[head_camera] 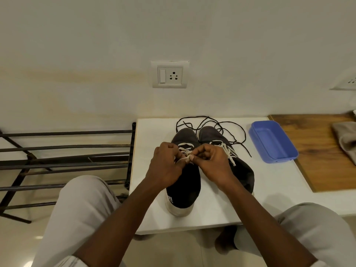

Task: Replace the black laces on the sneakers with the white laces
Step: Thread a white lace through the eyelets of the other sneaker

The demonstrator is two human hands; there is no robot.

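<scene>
Two dark sneakers stand side by side on a white surface, toes towards the wall, with a blue tray near them on the right; the right-hand shoe already carries a tied white lace; over the left-hand shoe the left grip and right grip meet, each pinching a strand of the second white lace, seemingly forming the knot; the black laces lie loose behind the toes. Judged from here, uneven pull could leave one end short or the bow slack; a strand slipping from the fingertips would undo the loop; a hard tug might drag the shoe into its neighbour.
</scene>
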